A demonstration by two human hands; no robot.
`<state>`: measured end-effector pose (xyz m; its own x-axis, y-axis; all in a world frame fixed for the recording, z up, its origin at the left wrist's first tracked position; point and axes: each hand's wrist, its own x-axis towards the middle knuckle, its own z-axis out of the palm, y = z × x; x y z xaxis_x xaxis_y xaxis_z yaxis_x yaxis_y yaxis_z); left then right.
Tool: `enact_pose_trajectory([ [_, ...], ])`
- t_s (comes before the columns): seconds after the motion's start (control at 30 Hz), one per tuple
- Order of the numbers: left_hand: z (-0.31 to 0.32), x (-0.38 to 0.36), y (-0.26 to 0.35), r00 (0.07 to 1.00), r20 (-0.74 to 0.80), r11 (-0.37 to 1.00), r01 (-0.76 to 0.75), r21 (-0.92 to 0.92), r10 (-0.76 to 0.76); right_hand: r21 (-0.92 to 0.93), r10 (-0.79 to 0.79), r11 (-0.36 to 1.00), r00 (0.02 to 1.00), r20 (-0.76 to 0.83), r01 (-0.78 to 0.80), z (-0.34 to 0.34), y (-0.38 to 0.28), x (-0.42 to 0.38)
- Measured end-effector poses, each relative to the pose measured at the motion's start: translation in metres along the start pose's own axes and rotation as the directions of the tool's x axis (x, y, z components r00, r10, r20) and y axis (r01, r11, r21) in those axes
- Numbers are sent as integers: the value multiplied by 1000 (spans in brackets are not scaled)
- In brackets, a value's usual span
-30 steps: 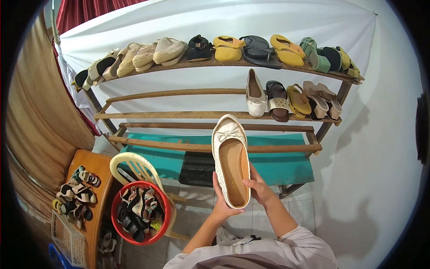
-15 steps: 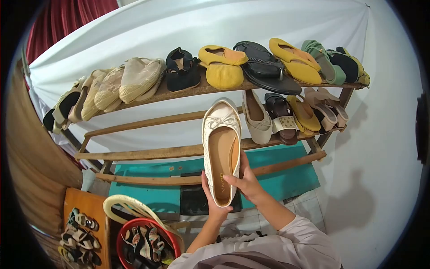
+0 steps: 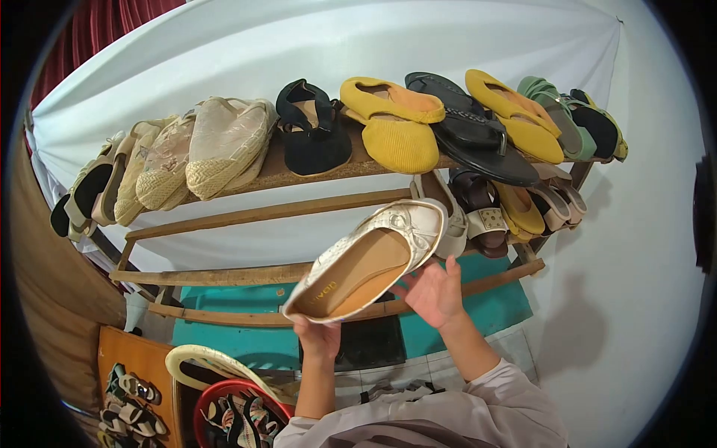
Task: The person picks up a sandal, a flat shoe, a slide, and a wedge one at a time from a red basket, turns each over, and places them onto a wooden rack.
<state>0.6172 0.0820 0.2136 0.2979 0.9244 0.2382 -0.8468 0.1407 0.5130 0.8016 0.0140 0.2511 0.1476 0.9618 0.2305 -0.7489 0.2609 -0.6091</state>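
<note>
"Shoe (image 3: 355, 280) first: where is it sitting?"

"It's hanging at a slant in front of the rack (image 3: 216, 276), toe pointing up and to the right, insole facing the wearer."

"Which hand is bearing it?"

"The left hand (image 3: 320, 337) is. Its fingers are gripping the heel, though some are hiding behind it. I'm guessing that side is taking most of the weight."

"And the right hand (image 3: 437, 297)?"

"It's hovering by the toe, palm showing, fingers standing open — I'm not seeing a firm grip. Whether a fingertip is touching the underside, I can't tell."

"So the balance is depending on the heel?"

"It's looking that way, and the tilt is leaving the bow and the lettering inside in plain view."

"Anything behind the toe?"

"A pale shoe (image 3: 455, 239) is resting on the rack, partly hiding — and a sandal (image 3: 489, 220) is standing beside it."
</note>
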Motion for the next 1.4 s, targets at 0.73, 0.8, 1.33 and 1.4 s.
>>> enact_pose_trajectory([
  [0.73,24,144,6,930,-121,888,367,278,-346,-983,-394,1,903,170,186,-14,10,8],
  [0.8,17,161,-23,966,43,906,222,361,-254,-979,-448,-121,871,202,165,-18,12,8],
  [1.33,49,202,-111,872,-152,710,471,523,-466,-884,-457,-467,866,205,-37,-42,12,6],
  [1.4,47,203,-113,870,-159,714,477,512,-467,-880,-451,-474,869,205,-38,-44,13,6],
])
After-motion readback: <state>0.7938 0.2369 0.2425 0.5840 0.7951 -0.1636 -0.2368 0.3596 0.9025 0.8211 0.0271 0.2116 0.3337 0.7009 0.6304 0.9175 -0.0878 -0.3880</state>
